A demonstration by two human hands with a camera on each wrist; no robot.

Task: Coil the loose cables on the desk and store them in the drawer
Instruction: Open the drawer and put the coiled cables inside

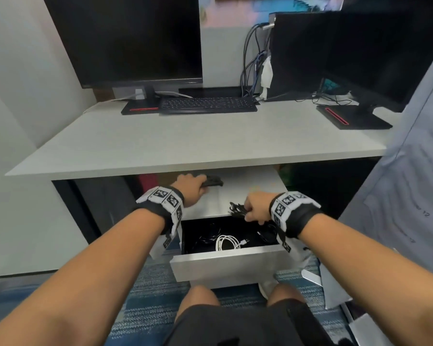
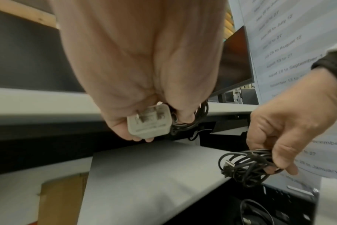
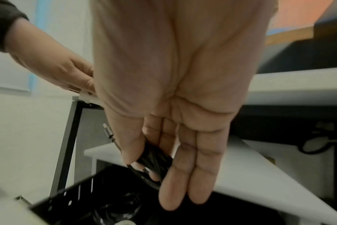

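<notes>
My left hand (image 1: 189, 187) is under the desk edge, over the cabinet top (image 1: 235, 193). It grips a white plug adapter (image 2: 149, 121) together with a coil of black cable (image 2: 190, 120). My right hand (image 1: 256, 204) pinches a black coiled cable (image 1: 238, 209) between thumb and forefinger, just above the back of the open drawer (image 1: 229, 264); two of its fingers (image 3: 185, 175) hang straight. Inside the drawer lie a white coiled cable (image 1: 226, 242) and dark coiled cables (image 1: 266, 233).
The grey desk (image 1: 198, 143) carries a keyboard (image 1: 208, 104), two monitors (image 1: 125, 38) and a tangle of plugged-in wires (image 1: 254, 66). A paper sheet (image 1: 410, 183) hangs at the right. My knees (image 1: 200, 295) are just below the drawer front.
</notes>
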